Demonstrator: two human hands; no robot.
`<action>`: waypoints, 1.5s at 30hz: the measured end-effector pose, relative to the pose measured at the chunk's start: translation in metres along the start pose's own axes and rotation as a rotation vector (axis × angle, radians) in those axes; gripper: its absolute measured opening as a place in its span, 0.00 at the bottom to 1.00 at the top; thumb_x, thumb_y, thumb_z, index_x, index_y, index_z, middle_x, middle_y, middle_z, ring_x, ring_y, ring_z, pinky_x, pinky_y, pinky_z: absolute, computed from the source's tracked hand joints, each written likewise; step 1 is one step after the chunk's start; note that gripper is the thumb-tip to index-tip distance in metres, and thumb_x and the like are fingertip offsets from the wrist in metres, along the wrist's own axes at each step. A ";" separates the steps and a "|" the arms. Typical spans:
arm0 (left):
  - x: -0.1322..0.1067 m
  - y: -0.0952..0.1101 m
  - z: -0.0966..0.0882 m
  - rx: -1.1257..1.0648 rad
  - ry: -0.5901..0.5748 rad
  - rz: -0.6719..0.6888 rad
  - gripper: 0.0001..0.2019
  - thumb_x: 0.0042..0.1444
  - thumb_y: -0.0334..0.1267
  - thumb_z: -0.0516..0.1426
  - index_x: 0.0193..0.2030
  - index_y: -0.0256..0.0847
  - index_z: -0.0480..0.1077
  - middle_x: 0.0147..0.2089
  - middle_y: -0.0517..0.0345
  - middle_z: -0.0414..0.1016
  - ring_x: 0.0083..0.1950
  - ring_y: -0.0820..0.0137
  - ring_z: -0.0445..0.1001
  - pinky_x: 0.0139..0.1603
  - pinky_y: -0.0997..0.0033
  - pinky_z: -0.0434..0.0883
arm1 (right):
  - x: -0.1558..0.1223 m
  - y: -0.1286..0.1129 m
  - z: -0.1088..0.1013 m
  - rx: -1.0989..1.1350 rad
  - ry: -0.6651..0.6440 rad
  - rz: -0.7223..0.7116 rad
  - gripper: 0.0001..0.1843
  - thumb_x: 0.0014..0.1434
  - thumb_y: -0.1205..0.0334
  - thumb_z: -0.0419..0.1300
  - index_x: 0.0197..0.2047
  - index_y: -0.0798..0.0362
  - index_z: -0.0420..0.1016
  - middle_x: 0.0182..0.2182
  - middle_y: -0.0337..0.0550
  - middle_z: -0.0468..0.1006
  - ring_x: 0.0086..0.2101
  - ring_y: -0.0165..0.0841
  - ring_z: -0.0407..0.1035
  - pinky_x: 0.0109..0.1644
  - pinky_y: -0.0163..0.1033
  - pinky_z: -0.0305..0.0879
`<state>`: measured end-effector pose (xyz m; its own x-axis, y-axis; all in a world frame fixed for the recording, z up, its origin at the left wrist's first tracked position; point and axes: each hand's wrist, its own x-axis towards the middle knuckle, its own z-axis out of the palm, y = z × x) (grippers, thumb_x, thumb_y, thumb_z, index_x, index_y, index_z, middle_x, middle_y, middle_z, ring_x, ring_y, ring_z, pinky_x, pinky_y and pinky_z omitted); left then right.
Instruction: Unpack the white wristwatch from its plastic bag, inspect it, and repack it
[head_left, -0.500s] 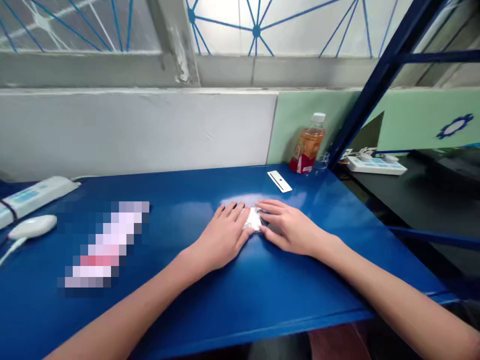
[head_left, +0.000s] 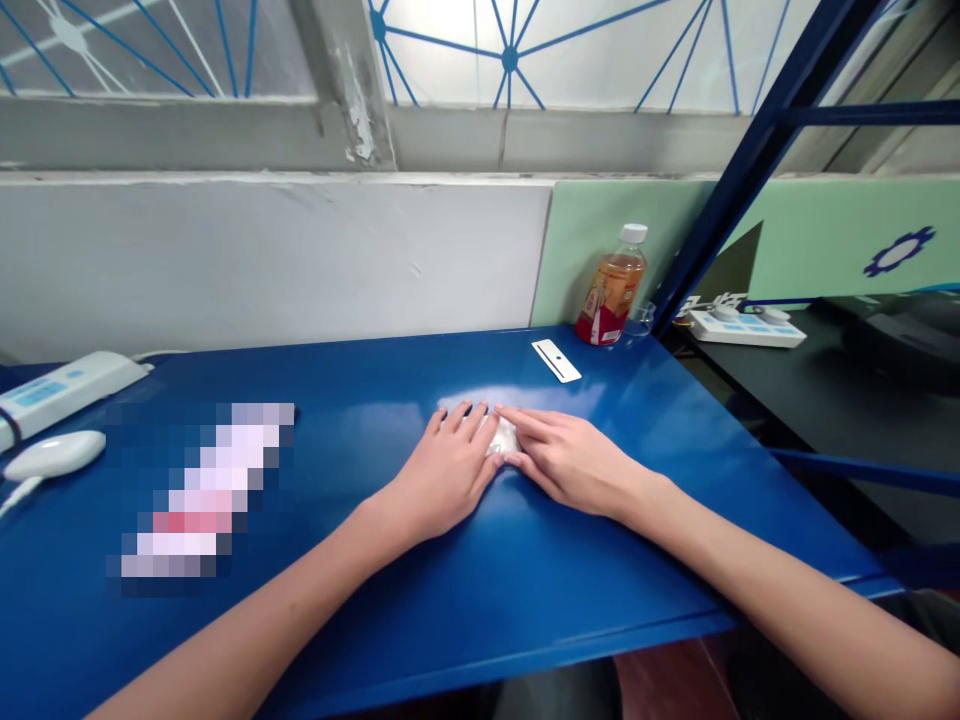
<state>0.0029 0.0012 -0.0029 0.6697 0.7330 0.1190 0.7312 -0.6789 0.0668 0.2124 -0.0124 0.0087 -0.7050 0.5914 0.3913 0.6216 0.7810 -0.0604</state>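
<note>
A small white packet [head_left: 503, 437], crinkled and shiny like plastic, lies on the blue table [head_left: 480, 590] between my hands. Its left part is hidden under my left hand [head_left: 450, 475], which rests flat with the fingers apart. My right hand [head_left: 570, 455] comes from the other side. Its fingers lie close together across the packet's far edge, and its thumb is at the near edge, close to the left thumb. The packet's right end is covered by these fingers.
Behind the hands lies a flat white card [head_left: 556, 361]. A drink bottle [head_left: 613, 290] stands by the green panel. At left are a power strip [head_left: 75, 385], a white mouse-shaped device [head_left: 56, 455] with a cable, and a pixelated object [head_left: 210, 490].
My right hand has moved left over the packet, its fingers drawing together and covering more of it. The left hand stays in nearly the same place. The view has shifted slightly.
</note>
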 end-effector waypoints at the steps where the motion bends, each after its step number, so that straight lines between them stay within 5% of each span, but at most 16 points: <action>1: 0.000 0.000 0.000 -0.003 0.004 0.001 0.27 0.70 0.47 0.41 0.69 0.31 0.55 0.70 0.37 0.57 0.72 0.49 0.53 0.67 0.43 0.52 | 0.001 -0.002 0.001 -0.018 0.012 0.001 0.23 0.70 0.61 0.47 0.41 0.66 0.81 0.60 0.62 0.69 0.55 0.48 0.71 0.60 0.49 0.68; 4: 0.000 0.000 -0.001 -0.030 0.000 0.005 0.31 0.68 0.52 0.44 0.69 0.31 0.55 0.70 0.36 0.57 0.72 0.48 0.53 0.67 0.43 0.53 | 0.001 -0.003 0.004 0.007 0.066 0.073 0.22 0.69 0.62 0.47 0.40 0.64 0.81 0.58 0.61 0.73 0.52 0.48 0.74 0.57 0.50 0.71; 11: 0.000 0.000 -0.007 -0.067 -0.018 -0.008 0.30 0.69 0.52 0.43 0.69 0.33 0.55 0.71 0.37 0.57 0.72 0.50 0.53 0.68 0.44 0.52 | -0.003 0.023 0.001 0.164 0.134 0.233 0.18 0.68 0.65 0.49 0.53 0.58 0.76 0.56 0.56 0.75 0.54 0.44 0.71 0.58 0.51 0.69; 16: 0.001 0.000 -0.009 -0.080 -0.024 -0.008 0.30 0.69 0.53 0.43 0.70 0.32 0.54 0.71 0.37 0.56 0.73 0.51 0.51 0.69 0.45 0.50 | -0.007 0.043 0.005 0.195 0.082 0.164 0.25 0.61 0.77 0.48 0.58 0.54 0.74 0.55 0.55 0.75 0.53 0.42 0.71 0.55 0.51 0.71; 27: -0.002 -0.002 -0.017 -0.303 0.053 0.083 0.29 0.70 0.50 0.42 0.73 0.39 0.45 0.74 0.43 0.50 0.75 0.57 0.46 0.72 0.47 0.47 | -0.004 0.052 -0.016 0.343 0.179 -0.012 0.12 0.66 0.62 0.57 0.48 0.50 0.80 0.46 0.48 0.81 0.45 0.39 0.74 0.50 0.48 0.72; 34: -0.001 -0.007 -0.023 -0.512 0.369 0.013 0.26 0.71 0.48 0.40 0.70 0.39 0.50 0.71 0.43 0.56 0.71 0.56 0.57 0.68 0.50 0.59 | 0.001 0.044 -0.029 0.736 0.431 0.373 0.11 0.60 0.53 0.64 0.37 0.51 0.82 0.35 0.44 0.83 0.35 0.36 0.75 0.42 0.44 0.74; 39: 0.000 -0.008 -0.020 -0.469 0.467 -0.062 0.21 0.69 0.39 0.42 0.67 0.39 0.55 0.66 0.45 0.64 0.65 0.58 0.65 0.65 0.51 0.63 | 0.005 0.046 -0.018 0.951 0.353 0.538 0.16 0.57 0.49 0.64 0.36 0.55 0.82 0.33 0.45 0.82 0.29 0.32 0.72 0.33 0.39 0.72; 45: -0.002 -0.002 -0.024 -0.356 0.520 0.017 0.23 0.66 0.37 0.48 0.67 0.39 0.53 0.69 0.43 0.58 0.70 0.56 0.58 0.68 0.50 0.59 | 0.005 0.048 -0.005 0.953 0.232 0.557 0.17 0.59 0.51 0.62 0.40 0.58 0.83 0.31 0.46 0.82 0.27 0.31 0.70 0.32 0.37 0.70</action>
<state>-0.0027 0.0002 0.0204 0.4646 0.6668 0.5827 0.5732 -0.7280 0.3761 0.2403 0.0268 0.0128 -0.2690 0.9312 0.2461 0.2453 0.3133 -0.9174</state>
